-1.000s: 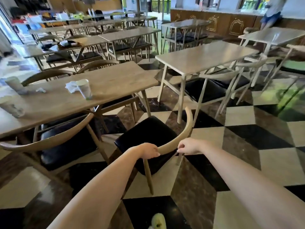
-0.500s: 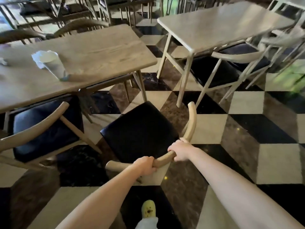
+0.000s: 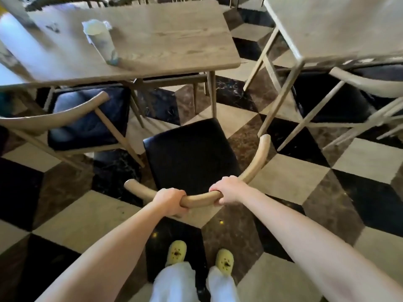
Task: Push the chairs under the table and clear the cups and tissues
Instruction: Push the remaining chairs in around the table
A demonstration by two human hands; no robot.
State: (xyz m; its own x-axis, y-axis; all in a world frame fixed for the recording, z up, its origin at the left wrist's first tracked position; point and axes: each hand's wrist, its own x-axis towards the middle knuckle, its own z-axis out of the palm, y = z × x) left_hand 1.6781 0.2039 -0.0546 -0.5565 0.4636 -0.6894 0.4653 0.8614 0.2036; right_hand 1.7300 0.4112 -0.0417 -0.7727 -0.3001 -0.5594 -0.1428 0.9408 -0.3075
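Note:
A wooden chair with a black seat (image 3: 189,153) stands just in front of me, outside the near right corner of the wooden table (image 3: 170,40). My left hand (image 3: 170,201) and my right hand (image 3: 229,190) both grip its curved wooden back rail (image 3: 200,200). On the table stands a white paper cup (image 3: 102,43) with crumpled tissue (image 3: 106,25) behind its rim. A second chair (image 3: 87,118) sits at the left, its seat partly under the table. Another pale cup (image 3: 24,44), blurred, shows at the table's far left.
A second wooden table (image 3: 335,27) stands to the right with a pale chair (image 3: 366,83) tucked beneath it. A narrow aisle of checkered floor (image 3: 239,118) separates the two tables. My yellow shoes (image 3: 176,251) stand right behind the chair.
The view has tilted down and I have stepped closer. The chair has turned so its seat faces the table, and both hands have closed fully around the back rail.

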